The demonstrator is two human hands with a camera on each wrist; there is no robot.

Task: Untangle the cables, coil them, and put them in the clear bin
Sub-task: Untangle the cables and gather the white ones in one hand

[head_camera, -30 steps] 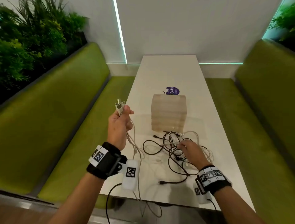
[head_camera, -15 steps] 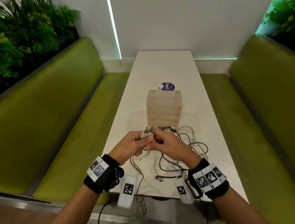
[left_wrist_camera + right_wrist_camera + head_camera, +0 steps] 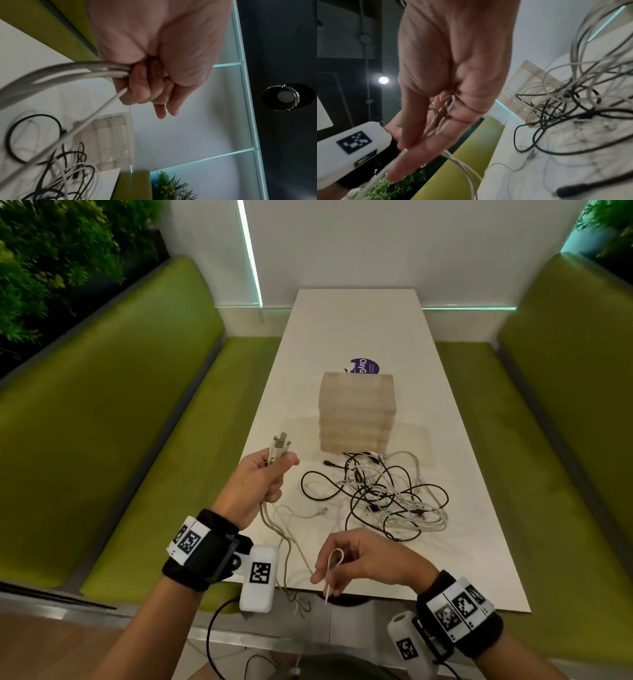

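Over table, left hand grips white cables; right hand pinches one loop.

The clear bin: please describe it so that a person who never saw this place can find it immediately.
Start at the long white table between the two green benches. The clear bin stands upright near the table's middle, just beyond the tangle of black and white cables. It is the only boxy, see-through thing there; a purple sticker lies behind it.

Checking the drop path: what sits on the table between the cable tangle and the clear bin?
Nothing: in the head view the cable tangle reaches right up to the clear bin, its far loops at the bin's base.
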